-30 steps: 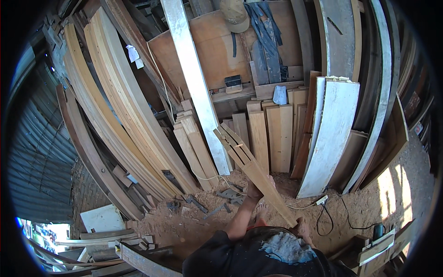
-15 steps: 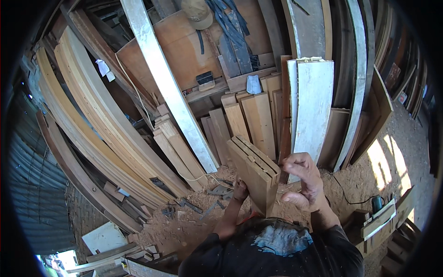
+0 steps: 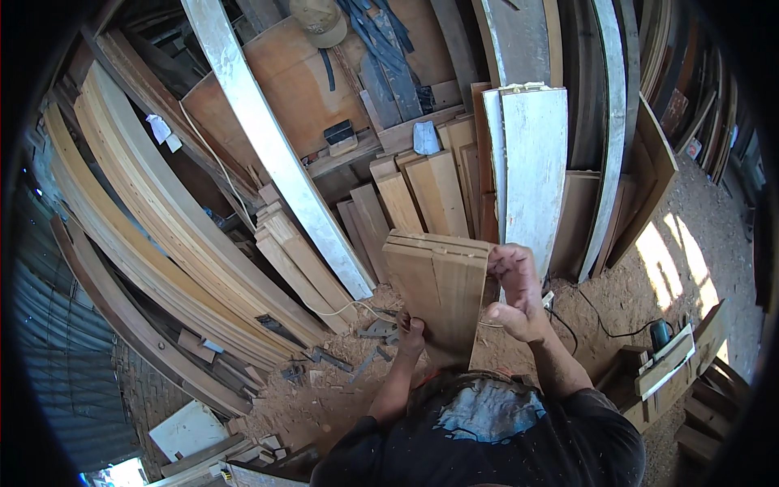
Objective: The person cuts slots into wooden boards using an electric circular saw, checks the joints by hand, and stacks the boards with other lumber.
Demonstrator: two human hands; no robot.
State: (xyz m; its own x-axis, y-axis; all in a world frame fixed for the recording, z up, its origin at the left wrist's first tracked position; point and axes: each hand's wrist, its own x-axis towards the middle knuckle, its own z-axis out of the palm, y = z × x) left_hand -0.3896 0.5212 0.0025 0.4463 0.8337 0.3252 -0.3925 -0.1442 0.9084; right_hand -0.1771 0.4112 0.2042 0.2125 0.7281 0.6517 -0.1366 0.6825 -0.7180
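A stack of light-brown wooden boards (image 3: 442, 296) stands tilted upright in front of me, its broad face and top end showing. Its lower left edge is gripped by my left hand (image 3: 411, 334), with the thumb on the front and the other fingers partly hidden. My right hand (image 3: 521, 288) is at the upper right edge, fingers curved and thumb well apart. Its fingertips meet or pass just behind that edge; whether they press on it I cannot tell. The lower end of the boards is close to my dark shirt (image 3: 487, 414).
Long planks (image 3: 178, 211) lean on the left, a white-painted board (image 3: 531, 170) ahead. Shorter wood pieces (image 3: 438, 191) stand behind the boards. Shavings and scraps cover the floor (image 3: 324, 406). A dark cord (image 3: 604, 325) runs toward a green power tool (image 3: 660, 333) beside timber on the right.
The boards have turned so their broad face shows more and their top end less. My right hand has come up against their right edge. The whole view has shifted slightly.
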